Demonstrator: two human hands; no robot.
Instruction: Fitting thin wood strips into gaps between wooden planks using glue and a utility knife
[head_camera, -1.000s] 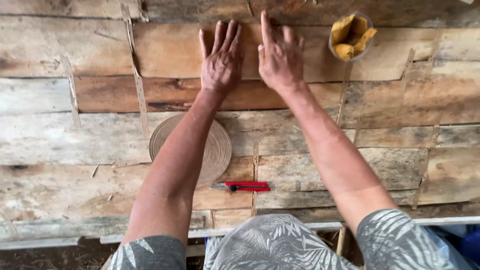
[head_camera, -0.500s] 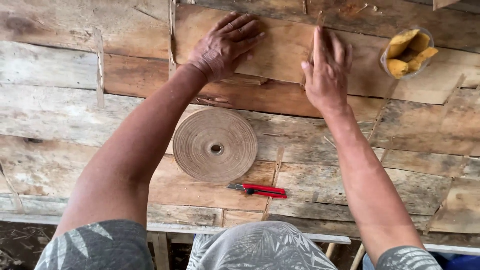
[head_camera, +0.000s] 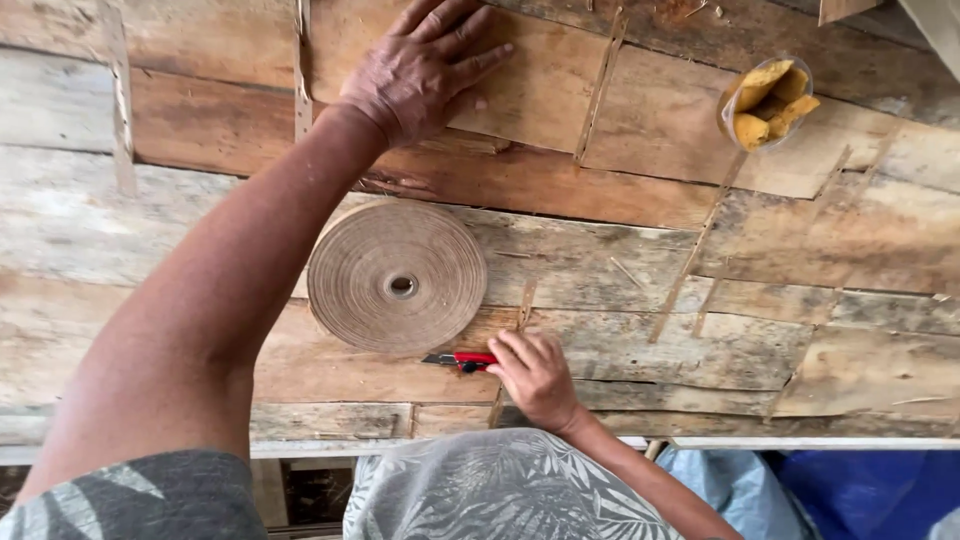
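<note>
Right hand (head_camera: 535, 375) closing on the red knife (head_camera: 468, 359) at the roll's (head_camera: 397, 277) five o'clock; left hand (head_camera: 425, 65) lies flat, fingers spread, pressing the sheet (head_camera: 545, 85); next comes a firm lift

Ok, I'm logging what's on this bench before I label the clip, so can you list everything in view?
Wooden bench: one, weathered brown and grey planks, fills most of the view.
Roll of tape: one, tan, lying flat near the middle of the bench.
Utility knife: one, red handle, just below the roll, partly under the right hand.
Clear cup: one, holding yellow pieces, upper right of the bench.
Thin wood strips: several, pale brown, lying scattered across the planks.
Blue sheeting: lower right, below the bench edge.
Left hand: flat on a brown board at the top.
Right hand: on the knife.
</note>
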